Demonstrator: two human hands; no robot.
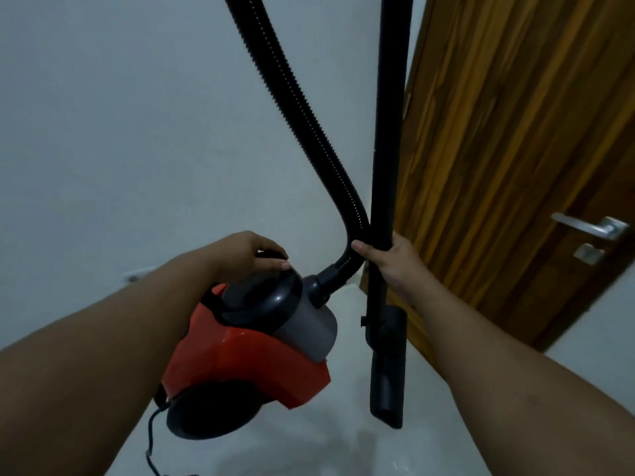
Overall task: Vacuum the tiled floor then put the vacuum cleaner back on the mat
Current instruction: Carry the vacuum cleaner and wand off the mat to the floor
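The vacuum cleaner (247, 341) — a red canister body with a grey dust container and a dark carry handle on top — sits low in the centre of the view, over the pale tiled floor (347, 451). Whether its wheel rests on the tiles or hangs just clear of them cannot be determined. A black corrugated hose (292, 97) leaves the front of the canister, curves upward and exits the top of the view. Just beside it, a rigid black wand (391, 132) stands nearly upright, with its narrow nozzle end (386, 389) pointing down, close to the floor. A power cord (151, 438) trails from the rear of the body.

Task status, as a judgement: both parts are gathered in the hands, which suggests carrying or repositioning rather than active sweeping. No mat is visible, so the return step is not complete. Whether the floor is already vacuumed cannot be determined.

The left hand (247, 252) is curled over the carry handle, fingers bent down around it in a closed grip. The right hand (391, 262) is wrapped around the wand, pressing the hose bend against it — thumb across the front, remaining fingers hidden behind.

A white wall (137, 132) stands behind the unit; a wooden door (515, 132) with a metal lever handle (591, 226) stands to the right.
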